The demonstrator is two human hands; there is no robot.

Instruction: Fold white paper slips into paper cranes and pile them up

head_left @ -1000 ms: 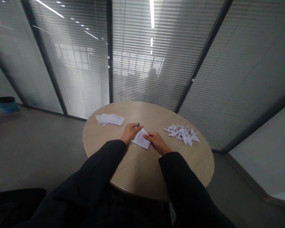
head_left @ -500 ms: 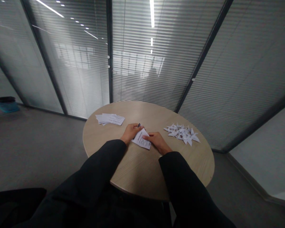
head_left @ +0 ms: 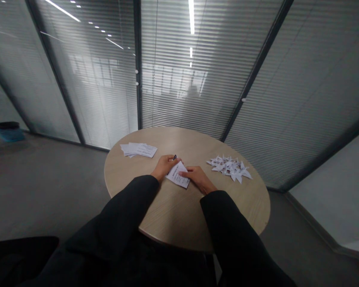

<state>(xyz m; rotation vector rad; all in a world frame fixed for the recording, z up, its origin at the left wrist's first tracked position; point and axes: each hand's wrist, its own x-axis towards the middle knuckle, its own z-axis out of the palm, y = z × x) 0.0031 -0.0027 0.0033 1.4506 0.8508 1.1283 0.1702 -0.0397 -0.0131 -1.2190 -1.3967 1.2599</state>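
A printed white paper sheet (head_left: 178,176) lies partly folded on the round wooden table (head_left: 173,215), in the middle. My left hand (head_left: 163,166) rests curled on its left edge, fingers pinching the upper corner. My right hand (head_left: 197,177) presses on its right side, the forefinger stretched over the sheet and the other fingers curled. Both arms wear dark sleeves.
A pile of several small folded white paper shapes (head_left: 229,167) lies at the table's right. A stack of flat printed sheets (head_left: 138,150) lies at the back left. Glass walls with blinds (head_left: 194,79) stand behind the table. Grey floor surrounds it.
Hardly anything differs. My right forefinger has crept a little to the left over the sheet; the paper and my left hand stay where they were.
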